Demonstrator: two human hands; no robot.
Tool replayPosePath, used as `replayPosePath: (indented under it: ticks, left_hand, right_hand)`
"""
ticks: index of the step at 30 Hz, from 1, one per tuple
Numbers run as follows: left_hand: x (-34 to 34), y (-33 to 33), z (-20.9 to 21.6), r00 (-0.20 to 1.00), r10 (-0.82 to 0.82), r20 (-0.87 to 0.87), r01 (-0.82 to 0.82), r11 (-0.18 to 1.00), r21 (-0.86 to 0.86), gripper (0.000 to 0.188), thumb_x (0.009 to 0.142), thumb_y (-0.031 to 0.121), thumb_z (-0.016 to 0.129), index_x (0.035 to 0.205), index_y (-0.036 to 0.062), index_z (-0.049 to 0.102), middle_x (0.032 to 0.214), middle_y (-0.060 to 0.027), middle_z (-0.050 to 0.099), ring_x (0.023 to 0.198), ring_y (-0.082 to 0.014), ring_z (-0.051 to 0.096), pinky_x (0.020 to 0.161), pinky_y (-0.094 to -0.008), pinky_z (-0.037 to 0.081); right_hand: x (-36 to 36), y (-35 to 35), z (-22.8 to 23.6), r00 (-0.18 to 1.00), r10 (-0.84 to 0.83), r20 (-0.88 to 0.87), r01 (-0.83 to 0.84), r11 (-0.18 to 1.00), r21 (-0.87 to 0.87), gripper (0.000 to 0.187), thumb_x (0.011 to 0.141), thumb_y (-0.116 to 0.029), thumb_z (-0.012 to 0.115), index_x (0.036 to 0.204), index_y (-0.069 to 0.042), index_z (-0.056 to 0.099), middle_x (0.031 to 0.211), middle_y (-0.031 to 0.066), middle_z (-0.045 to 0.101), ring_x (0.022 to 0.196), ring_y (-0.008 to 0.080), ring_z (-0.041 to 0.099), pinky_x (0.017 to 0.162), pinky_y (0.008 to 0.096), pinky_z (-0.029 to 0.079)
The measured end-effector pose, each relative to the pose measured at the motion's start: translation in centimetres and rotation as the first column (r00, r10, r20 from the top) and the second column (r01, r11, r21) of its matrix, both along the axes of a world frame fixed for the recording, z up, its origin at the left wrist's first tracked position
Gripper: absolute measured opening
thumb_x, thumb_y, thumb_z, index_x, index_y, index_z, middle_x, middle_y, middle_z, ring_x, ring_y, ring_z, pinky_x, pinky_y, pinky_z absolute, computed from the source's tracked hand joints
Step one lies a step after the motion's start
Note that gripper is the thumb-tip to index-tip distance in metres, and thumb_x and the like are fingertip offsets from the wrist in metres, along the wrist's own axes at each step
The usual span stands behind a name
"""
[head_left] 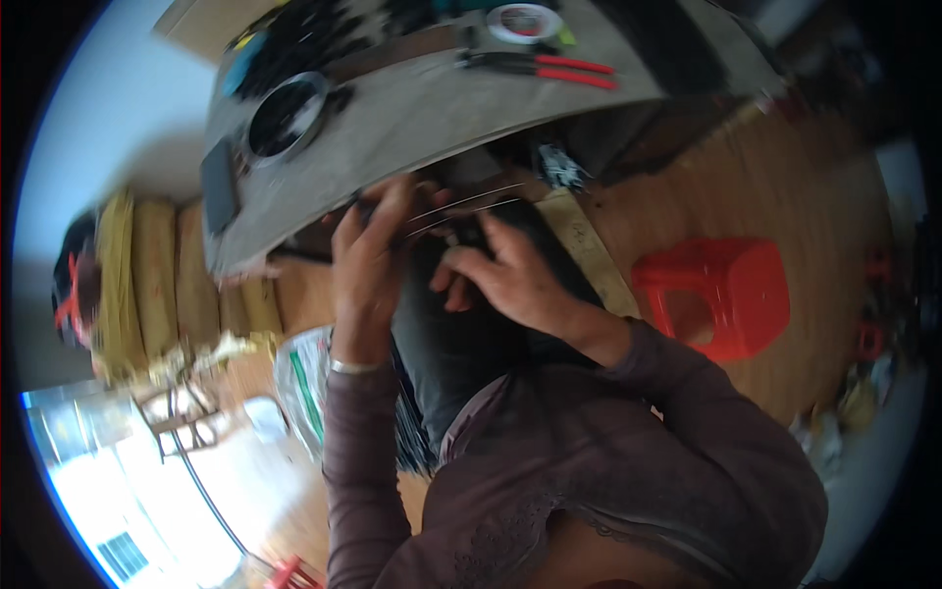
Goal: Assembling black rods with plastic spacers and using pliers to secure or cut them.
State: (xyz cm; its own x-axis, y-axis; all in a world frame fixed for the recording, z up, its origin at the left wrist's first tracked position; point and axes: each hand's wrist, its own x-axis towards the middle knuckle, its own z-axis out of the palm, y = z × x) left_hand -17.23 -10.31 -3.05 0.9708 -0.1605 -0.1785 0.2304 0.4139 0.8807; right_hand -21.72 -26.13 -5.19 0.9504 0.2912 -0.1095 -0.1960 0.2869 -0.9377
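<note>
Over my lap, just off the near edge of the worktable (392, 147), both hands are closed and blurred by motion. My left hand (373, 245) pinches a small dark piece whose kind I cannot make out. Two thin, shiny, wire-like strands (479, 198) run from beside its fingers toward the upper right. My right hand (510, 275) sits lower and to the right, its thumb and fingers curled together at a dark bit under the strands. Whether it grips the strands or that bit is hidden by the blur.
On the table lie red-handled pliers (579, 72), a roll of tape (524, 24), a round bowl (286, 120) of dark pieces, a heap of black parts (299, 49) and a dark flat object (220, 185). A red plastic stool (726, 294) stands right. Rolled yellowish bundles (157, 280) are left.
</note>
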Motion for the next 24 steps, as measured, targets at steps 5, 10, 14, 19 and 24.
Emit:
replayPosePath:
  ticks: [5,10,14,19,24]
  left_hand:
    - [-1.9,2.3,-2.0,0.994,-0.030,0.110,0.005,0.976,0.219,0.039,0.092,0.017,0.058,0.120,-0.0085,0.054,0.081,-0.0052,0.060,0.058,-0.0099,0.051,0.052,-0.0229,0.039]
    - [-2.4,-1.4,0.2,0.998,0.061,0.033,-0.069,0.898,0.436,0.027,0.082,0.010,0.068,0.103,-0.0066,0.062,0.068,-0.0039,0.059,0.056,-0.0114,0.055,0.053,-0.0231,0.042]
    - [-2.2,-1.9,-0.6,1.000,0.016,0.021,-0.022,0.955,0.297,0.029,0.084,0.009,0.068,0.109,-0.0036,0.061,0.068,-0.0024,0.060,0.056,-0.0097,0.055,0.053,-0.0216,0.043]
    - [-2.9,-1.6,-0.8,0.998,0.058,0.012,-0.059,0.977,0.204,0.025,0.085,0.008,0.069,0.106,-0.0025,0.062,0.071,-0.0023,0.061,0.058,-0.0085,0.055,0.053,-0.0209,0.043]
    - [-3.4,-1.9,-0.9,0.993,0.112,0.038,-0.116,0.983,0.141,0.022,0.085,0.008,0.067,0.105,-0.0010,0.062,0.079,-0.0028,0.063,0.063,-0.0079,0.056,0.053,-0.0221,0.044]
  right_hand:
    - [-0.1,0.5,0.0,0.997,0.044,-0.060,-0.041,0.998,0.049,0.027,0.094,-0.009,0.051,0.119,0.001,0.048,0.080,0.0097,0.065,0.057,0.0134,0.062,0.052,0.0247,0.050]
    - [-0.1,-0.6,-0.3,1.000,0.012,-0.021,-0.011,0.999,0.050,0.021,0.093,-0.008,0.051,0.112,0.001,0.051,0.080,0.0070,0.064,0.058,0.0114,0.061,0.052,0.0237,0.049]
    - [-0.1,-1.3,0.0,0.999,-0.005,-0.048,0.006,0.999,0.032,0.019,0.094,-0.010,0.053,0.110,0.000,0.051,0.081,0.0068,0.063,0.062,0.0111,0.061,0.054,0.0222,0.050]
    - [0.6,-1.5,-0.7,0.992,0.008,0.125,0.000,0.998,-0.065,0.023,0.093,-0.013,0.059,0.110,0.000,0.053,0.082,0.0072,0.065,0.068,0.0113,0.062,0.059,0.0233,0.050]
    - [1.1,-2.0,-0.9,0.897,0.103,0.430,0.103,0.897,-0.430,0.019,0.090,-0.017,0.064,0.100,0.000,0.062,0.078,0.0057,0.068,0.069,0.0112,0.063,0.063,0.0271,0.049]
